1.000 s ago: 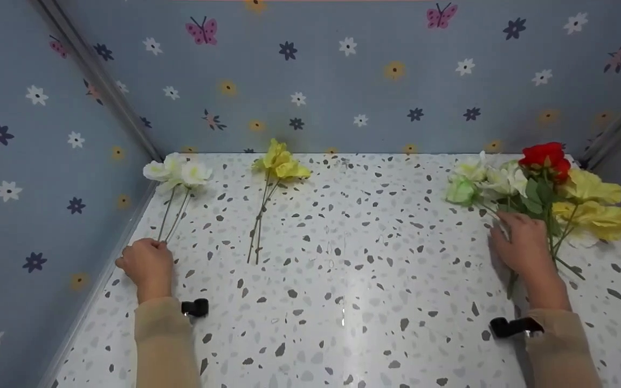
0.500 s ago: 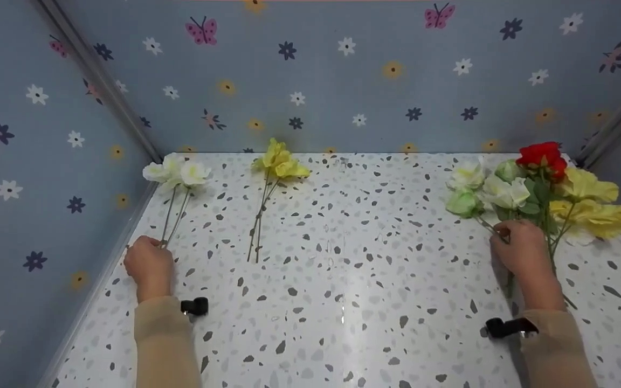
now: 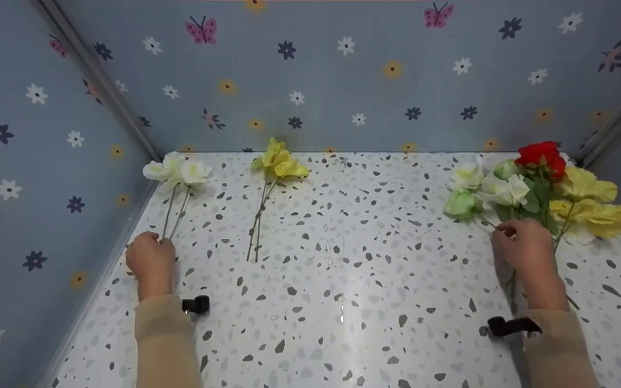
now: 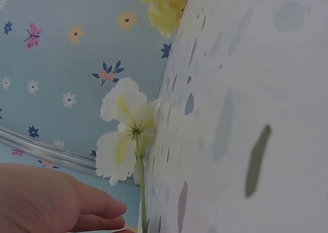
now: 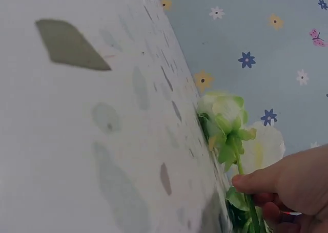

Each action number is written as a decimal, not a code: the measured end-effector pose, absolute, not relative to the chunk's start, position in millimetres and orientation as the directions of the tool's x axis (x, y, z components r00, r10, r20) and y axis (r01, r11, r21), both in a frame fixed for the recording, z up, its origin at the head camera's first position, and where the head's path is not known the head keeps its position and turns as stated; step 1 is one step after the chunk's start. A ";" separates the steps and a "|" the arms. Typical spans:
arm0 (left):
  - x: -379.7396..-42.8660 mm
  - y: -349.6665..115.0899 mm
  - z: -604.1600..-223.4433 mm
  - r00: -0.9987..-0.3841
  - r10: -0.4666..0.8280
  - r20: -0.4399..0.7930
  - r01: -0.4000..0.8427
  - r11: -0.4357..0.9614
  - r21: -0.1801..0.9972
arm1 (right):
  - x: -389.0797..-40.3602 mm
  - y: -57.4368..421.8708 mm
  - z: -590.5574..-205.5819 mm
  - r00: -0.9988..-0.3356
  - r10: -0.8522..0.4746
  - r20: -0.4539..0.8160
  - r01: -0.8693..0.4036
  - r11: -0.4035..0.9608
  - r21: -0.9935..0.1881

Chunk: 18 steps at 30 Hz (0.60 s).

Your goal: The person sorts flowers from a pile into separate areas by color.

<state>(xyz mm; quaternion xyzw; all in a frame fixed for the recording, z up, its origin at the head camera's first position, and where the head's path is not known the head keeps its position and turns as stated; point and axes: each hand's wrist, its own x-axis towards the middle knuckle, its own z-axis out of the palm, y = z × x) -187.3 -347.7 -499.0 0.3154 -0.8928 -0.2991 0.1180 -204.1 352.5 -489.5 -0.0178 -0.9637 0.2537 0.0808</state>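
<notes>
In the right wrist view, my right hand (image 5: pixel 292 187) pinches the stem of a pale green rose (image 5: pixel 225 112) between thumb and fingers. That hand (image 3: pixel 529 248) lies over the stems of a mixed bunch at the right of the table, with a red rose (image 3: pixel 541 159), yellow flowers (image 3: pixel 593 218) and white flowers (image 3: pixel 504 189). At the left, two white flowers (image 3: pixel 177 171) lie with their stems running down to my left hand (image 3: pixel 151 261). Seen from the left wrist, its fingers (image 4: pixel 100 202) stretch out loosely beside a stem, a small gap between fingertips and stem.
Two yellow flowers (image 3: pixel 280 161) with crossing stems lie left of centre on the speckled white table (image 3: pixel 343 280). Blue patterned panels (image 3: pixel 321 75) stand upright along the table's back and left edges, and another rises at the far right.
My left fingers have loosened from the white flowers' stems. The right hand has come slightly nearer, the green rose lies a little lower, and a second green bud shows among the white flowers.
</notes>
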 end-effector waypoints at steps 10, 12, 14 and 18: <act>-197.3 -304.7 -477.2 -0.812 -0.554 0.184 -0.332 0.697 0.636 | -201.5 332.9 -460.8 -0.924 0.091 0.372 -0.136 0.830 -0.541; -200.0 -291.3 -473.0 -0.820 -0.526 0.226 -0.280 0.712 0.643 | -200.1 323.0 -455.0 -0.881 0.129 0.455 -0.174 0.806 -0.566; -202.5 -276.3 -467.1 -0.832 -0.493 0.254 -0.225 0.719 0.658 | -199.1 312.1 -450.5 -0.836 0.171 0.521 -0.219 0.768 -0.602; -202.1 -245.2 -453.5 -0.852 -0.410 0.325 -0.072 0.707 0.704 | -197.1 287.8 -445.1 -0.807 0.226 0.546 -0.293 0.649 -0.702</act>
